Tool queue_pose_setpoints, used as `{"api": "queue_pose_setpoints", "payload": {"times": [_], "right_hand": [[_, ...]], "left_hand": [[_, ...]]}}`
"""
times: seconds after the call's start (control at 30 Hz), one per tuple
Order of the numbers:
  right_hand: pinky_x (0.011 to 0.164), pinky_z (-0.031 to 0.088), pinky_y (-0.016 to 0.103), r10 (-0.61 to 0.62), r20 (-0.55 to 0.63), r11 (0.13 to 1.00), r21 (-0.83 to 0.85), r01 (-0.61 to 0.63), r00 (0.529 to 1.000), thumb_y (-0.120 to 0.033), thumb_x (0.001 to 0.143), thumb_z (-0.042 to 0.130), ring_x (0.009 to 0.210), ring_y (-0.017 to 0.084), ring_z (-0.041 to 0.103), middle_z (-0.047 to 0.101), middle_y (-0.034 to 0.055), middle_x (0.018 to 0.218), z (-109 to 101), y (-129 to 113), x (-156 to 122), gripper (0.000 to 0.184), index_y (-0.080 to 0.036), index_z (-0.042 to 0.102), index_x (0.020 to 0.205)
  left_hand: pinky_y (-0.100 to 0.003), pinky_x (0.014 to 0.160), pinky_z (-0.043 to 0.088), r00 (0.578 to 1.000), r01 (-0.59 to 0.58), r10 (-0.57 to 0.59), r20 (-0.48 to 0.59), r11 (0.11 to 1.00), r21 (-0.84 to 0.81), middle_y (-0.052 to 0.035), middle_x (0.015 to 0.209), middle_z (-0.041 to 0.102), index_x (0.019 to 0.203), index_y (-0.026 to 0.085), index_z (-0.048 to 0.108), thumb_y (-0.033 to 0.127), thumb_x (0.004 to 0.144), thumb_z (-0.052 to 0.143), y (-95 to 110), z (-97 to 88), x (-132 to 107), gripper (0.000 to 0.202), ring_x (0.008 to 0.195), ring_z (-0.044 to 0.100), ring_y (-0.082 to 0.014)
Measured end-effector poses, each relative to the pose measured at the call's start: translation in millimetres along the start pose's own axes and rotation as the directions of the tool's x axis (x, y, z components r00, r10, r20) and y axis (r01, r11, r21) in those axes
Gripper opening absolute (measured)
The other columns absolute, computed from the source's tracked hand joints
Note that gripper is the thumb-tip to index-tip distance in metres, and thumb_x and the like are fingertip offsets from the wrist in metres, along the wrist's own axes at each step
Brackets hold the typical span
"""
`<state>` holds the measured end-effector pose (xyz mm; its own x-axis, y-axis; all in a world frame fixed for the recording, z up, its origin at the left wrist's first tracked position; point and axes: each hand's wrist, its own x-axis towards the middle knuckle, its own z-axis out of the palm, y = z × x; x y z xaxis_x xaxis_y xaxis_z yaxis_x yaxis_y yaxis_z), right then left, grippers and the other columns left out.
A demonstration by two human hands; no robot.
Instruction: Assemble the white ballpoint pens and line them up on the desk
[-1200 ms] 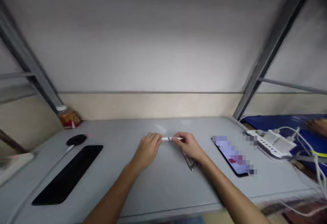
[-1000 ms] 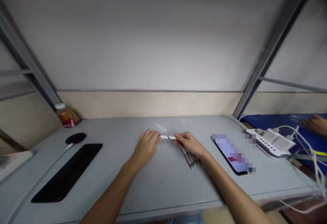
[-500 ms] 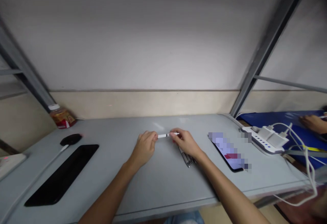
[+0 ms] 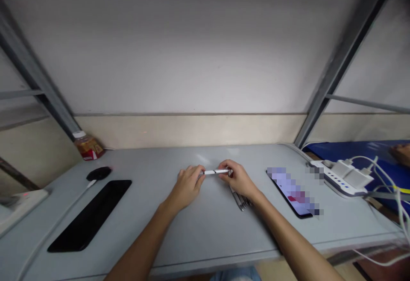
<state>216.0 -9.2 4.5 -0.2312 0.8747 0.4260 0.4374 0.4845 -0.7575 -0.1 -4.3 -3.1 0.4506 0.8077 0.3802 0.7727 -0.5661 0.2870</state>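
Note:
A slim white pen (image 4: 210, 172) with a dark band is held level above the grey desk, one end in each hand. My left hand (image 4: 188, 183) pinches its left end between thumb and fingers. At the other end, my right hand (image 4: 236, 177) closes thumb and fingertips on the pen's right tip. Several dark pens (image 4: 241, 202) lie on the desk under my right wrist, which partly hides them.
A lit phone (image 4: 290, 193) and a white power strip (image 4: 339, 178) with plugs and cables lie to the right. On the left are a black phone-like slab (image 4: 91, 215), a round black charger (image 4: 99, 173) and a bottle (image 4: 88, 145). Another person's hand (image 4: 400, 153) shows far right.
My right hand has shifted its grip toward the pen's right end, so more of the pen shows. The whole view has swung slightly left. The other person's hand has moved nearer the edge.

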Motion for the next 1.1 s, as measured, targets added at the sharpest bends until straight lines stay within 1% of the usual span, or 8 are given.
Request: {"api": "queue_pose_setpoints", "payload": {"times": [0.17,0.3,0.4,0.5,0.57,0.67,0.9,1.1], "right_hand": [[0.062,0.039,0.025,0.044,0.057,0.994,-0.104,-0.038,0.997,-0.029,0.09,0.05,0.063,0.013,0.053,0.064,0.0014,0.071,0.0,-1.4,-0.8,0.021,-0.018,0.067,0.085],[0.066,0.039,0.024,-0.061,0.012,0.988,-0.141,0.062,0.998,-0.016,0.081,0.06,0.073,0.014,0.055,0.065,0.0027,0.084,-0.3,-1.8,-1.0,0.008,-0.018,0.065,0.087],[0.068,0.04,0.024,-0.072,0.017,0.986,-0.151,0.074,0.997,-0.019,0.082,0.063,0.075,0.015,0.057,0.066,0.0036,0.088,0.4,-2.9,-1.3,0.011,-0.019,0.065,0.092],[0.07,0.042,0.026,-0.048,0.064,0.985,-0.165,0.058,0.997,-0.027,0.091,0.052,0.076,0.016,0.059,0.068,0.0048,0.089,1.3,-3.1,-1.3,0.018,-0.02,0.067,0.096],[0.071,0.042,0.027,-0.047,0.09,0.979,-0.192,0.063,0.995,-0.025,0.093,0.047,0.076,0.016,0.059,0.068,0.0048,0.086,1.6,-1.7,-1.2,0.022,-0.02,0.068,0.093],[0.073,0.042,0.028,-0.088,0.064,0.967,-0.235,0.101,0.994,-0.018,0.087,0.056,0.081,0.017,0.058,0.066,0.0047,0.088,1.8,2.5,-1.7,0.011,-0.019,0.067,0.091],[0.075,0.041,0.028,-0.141,0.006,0.942,-0.308,0.136,0.99,-0.003,0.076,0.06,0.085,0.018,0.052,0.058,0.0042,0.092,4.4,7.4,-2.5,0.025,-0.02,0.063,0.093],[0.076,0.041,0.03,-0.14,-0.038,0.924,-0.364,0.117,0.989,-0.006,0.081,0.057,0.086,0.02,0.051,0.059,0.0054,0.089,0.6,8.4,-1.3,0.019,-0.02,0.066,0.092]], "left_hand": [[-0.034,0.082,0.034,0.999,0.005,-0.005,0.046,1.0,0.005,-0.0013,0.096,0.061,0.101,0.024,0.05,0.029,0.098,0.033,2.6,-1.2,1.3,0.018,0.091,0.054,-0.0192],[-0.034,0.079,0.033,0.998,-0.007,0.005,0.057,0.999,0.034,-0.0016,0.091,0.061,0.093,0.022,0.051,0.029,0.099,0.028,3.3,-0.6,1.2,0.025,0.087,0.053,-0.0184],[-0.033,0.077,0.033,0.999,-0.023,0.021,0.039,0.999,0.047,-0.0019,0.088,0.06,0.088,0.021,0.052,0.029,0.1,0.024,3.6,-1.4,1.0,0.031,0.087,0.05,-0.0189],[-0.033,0.076,0.032,1.0,-0.016,0.015,0.02,0.999,0.037,-0.0012,0.084,0.06,0.085,0.021,0.052,0.029,0.1,0.025,3.8,-2.0,1.2,0.032,0.086,0.049,-0.0192],[-0.033,0.076,0.032,1.0,-0.008,0.007,0.018,0.999,0.037,-0.0007,0.082,0.059,0.083,0.021,0.052,0.03,0.1,0.026,3.7,-1.5,1.4,0.032,0.084,0.049,-0.0191],[-0.033,0.076,0.032,0.999,-0.004,0.002,0.037,0.999,0.046,-0.0005,0.081,0.059,0.082,0.021,0.052,0.031,0.1,0.026,3.8,-0.7,1.4,0.033,0.084,0.049,-0.0191],[-0.034,0.08,0.033,1.0,-0.005,0.004,0.024,1.0,0.021,-0.0019,0.09,0.064,0.096,0.024,0.058,0.034,0.099,0.03,8.0,-3.8,1.4,0.03,0.091,0.052,-0.0204],[-0.035,0.085,0.034,1.0,-0.01,0.011,0.009,0.999,-0.038,-0.0024,0.1,0.066,0.113,0.028,0.06,0.031,0.098,0.033,5.4,-5.4,0.2,0.031,0.095,0.053,-0.0194]]}}
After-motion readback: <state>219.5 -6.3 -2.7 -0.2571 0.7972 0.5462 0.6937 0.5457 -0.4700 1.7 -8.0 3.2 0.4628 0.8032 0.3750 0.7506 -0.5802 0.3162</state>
